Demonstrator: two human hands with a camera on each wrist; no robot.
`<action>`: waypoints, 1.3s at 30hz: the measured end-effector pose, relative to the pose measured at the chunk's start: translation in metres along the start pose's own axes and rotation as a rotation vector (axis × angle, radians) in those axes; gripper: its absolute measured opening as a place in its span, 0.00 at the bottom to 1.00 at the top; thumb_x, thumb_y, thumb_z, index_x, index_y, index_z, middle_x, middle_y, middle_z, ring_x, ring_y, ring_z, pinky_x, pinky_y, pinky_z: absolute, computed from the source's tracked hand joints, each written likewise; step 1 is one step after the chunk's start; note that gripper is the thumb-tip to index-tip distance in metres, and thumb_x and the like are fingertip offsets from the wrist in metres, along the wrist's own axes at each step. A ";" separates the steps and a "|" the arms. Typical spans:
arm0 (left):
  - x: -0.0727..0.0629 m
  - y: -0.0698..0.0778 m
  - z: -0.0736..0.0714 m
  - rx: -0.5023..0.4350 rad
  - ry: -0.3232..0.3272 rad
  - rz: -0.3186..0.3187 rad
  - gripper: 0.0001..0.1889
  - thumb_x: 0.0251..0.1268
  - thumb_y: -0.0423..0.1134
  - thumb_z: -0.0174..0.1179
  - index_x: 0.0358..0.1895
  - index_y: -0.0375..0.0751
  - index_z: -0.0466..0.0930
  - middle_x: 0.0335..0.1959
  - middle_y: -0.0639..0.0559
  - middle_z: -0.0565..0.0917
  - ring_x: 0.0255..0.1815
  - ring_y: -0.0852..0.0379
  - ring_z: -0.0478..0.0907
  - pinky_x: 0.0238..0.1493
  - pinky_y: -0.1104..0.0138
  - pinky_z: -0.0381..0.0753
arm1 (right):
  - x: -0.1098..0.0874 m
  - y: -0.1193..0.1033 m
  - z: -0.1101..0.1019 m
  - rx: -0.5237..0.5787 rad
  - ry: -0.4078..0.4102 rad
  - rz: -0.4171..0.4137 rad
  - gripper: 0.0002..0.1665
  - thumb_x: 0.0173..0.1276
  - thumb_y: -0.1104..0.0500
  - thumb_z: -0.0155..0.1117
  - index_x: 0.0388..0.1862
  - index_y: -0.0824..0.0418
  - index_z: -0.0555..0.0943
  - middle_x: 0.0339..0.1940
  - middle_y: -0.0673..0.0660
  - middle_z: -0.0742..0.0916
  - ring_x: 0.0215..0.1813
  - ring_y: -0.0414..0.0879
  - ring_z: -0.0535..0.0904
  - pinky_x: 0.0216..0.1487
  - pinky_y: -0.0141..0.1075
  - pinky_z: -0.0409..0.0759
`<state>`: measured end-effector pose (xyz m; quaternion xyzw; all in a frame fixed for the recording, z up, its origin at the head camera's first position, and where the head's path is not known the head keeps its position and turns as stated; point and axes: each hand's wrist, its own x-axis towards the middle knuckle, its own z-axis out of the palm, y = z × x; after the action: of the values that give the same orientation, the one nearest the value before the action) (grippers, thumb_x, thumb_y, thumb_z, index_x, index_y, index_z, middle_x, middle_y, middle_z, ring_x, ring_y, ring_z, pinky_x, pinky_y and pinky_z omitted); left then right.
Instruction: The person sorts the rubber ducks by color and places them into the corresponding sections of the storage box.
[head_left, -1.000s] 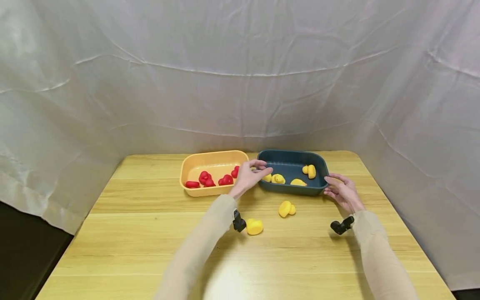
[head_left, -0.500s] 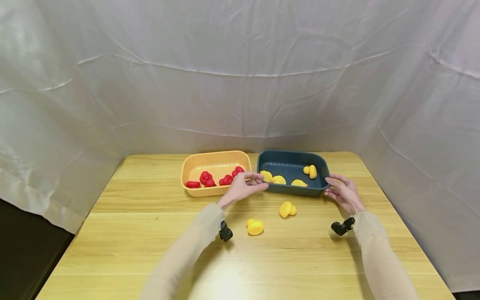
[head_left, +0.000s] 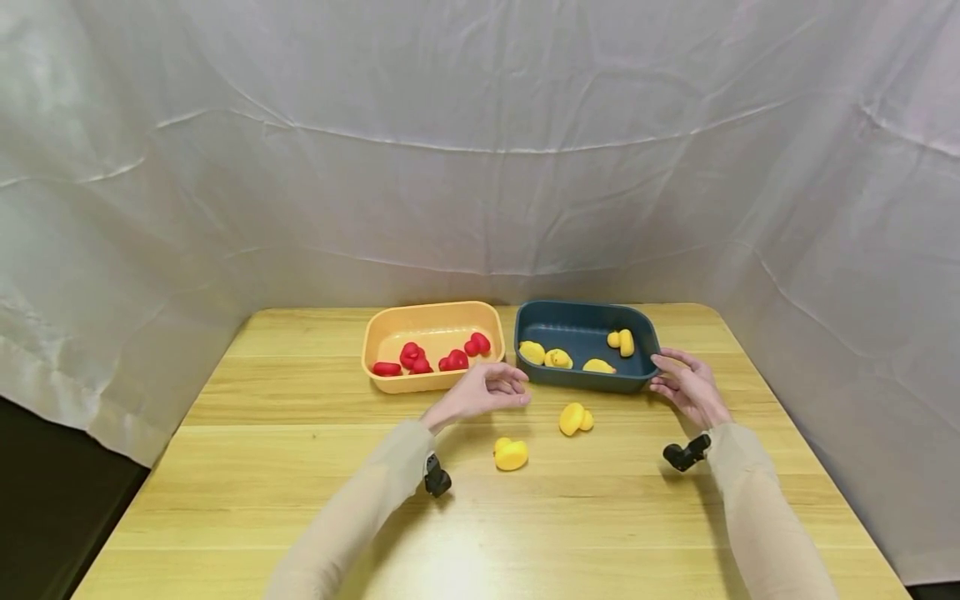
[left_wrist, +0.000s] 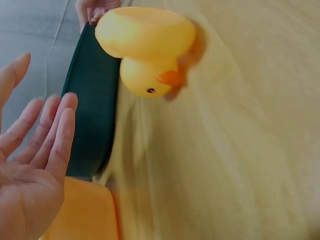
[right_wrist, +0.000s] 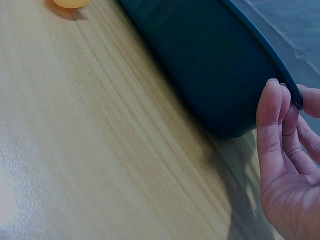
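My left hand hovers before the gap between two bins, holding nothing, its fingers loosely extended in the left wrist view. My right hand grips the right front corner of a dark blue bin, fingers and thumb on either side of its rim in the right wrist view. Several yellow rubber ducks lie in that bin. Two more are on the table: one yellow duck in front of the blue bin, its orange beak visible in the left wrist view, and another duck nearer me.
An orange bin with several red rubber ducks stands left of the blue one. Both sit along the back edge of the wooden table. Grey cloth hangs behind and at the sides.
My left hand has drawn back from over the blue bin's left end, moving toward me and slightly left. My right hand stays on the rim.
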<state>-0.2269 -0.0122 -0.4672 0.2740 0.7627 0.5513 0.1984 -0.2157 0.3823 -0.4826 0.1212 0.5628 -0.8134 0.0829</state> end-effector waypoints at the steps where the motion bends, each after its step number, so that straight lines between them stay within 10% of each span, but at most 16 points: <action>1: -0.001 -0.001 0.000 -0.004 -0.021 -0.003 0.24 0.63 0.35 0.70 0.60 0.28 0.77 0.48 0.39 0.86 0.45 0.58 0.85 0.55 0.68 0.87 | 0.000 0.000 0.000 0.001 0.000 0.001 0.18 0.73 0.61 0.63 0.59 0.56 0.72 0.32 0.50 0.87 0.28 0.40 0.84 0.36 0.31 0.89; 20: -0.015 -0.022 -0.004 -0.026 -0.388 -0.088 0.27 0.59 0.29 0.71 0.62 0.28 0.74 0.56 0.36 0.83 0.53 0.54 0.84 0.60 0.66 0.84 | -0.001 -0.001 0.000 0.000 0.003 0.011 0.18 0.74 0.61 0.63 0.59 0.57 0.72 0.32 0.50 0.86 0.28 0.41 0.84 0.36 0.31 0.89; 39: -0.016 -0.018 -0.004 0.085 -0.438 -0.132 0.22 0.55 0.29 0.74 0.55 0.36 0.82 0.54 0.46 0.87 0.50 0.64 0.82 0.60 0.73 0.81 | -0.001 -0.002 0.002 0.010 -0.001 0.011 0.17 0.74 0.62 0.62 0.58 0.57 0.72 0.33 0.50 0.86 0.28 0.41 0.84 0.36 0.32 0.89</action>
<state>-0.2205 -0.0294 -0.4830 0.3446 0.7404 0.4317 0.3829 -0.2151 0.3813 -0.4799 0.1243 0.5579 -0.8159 0.0868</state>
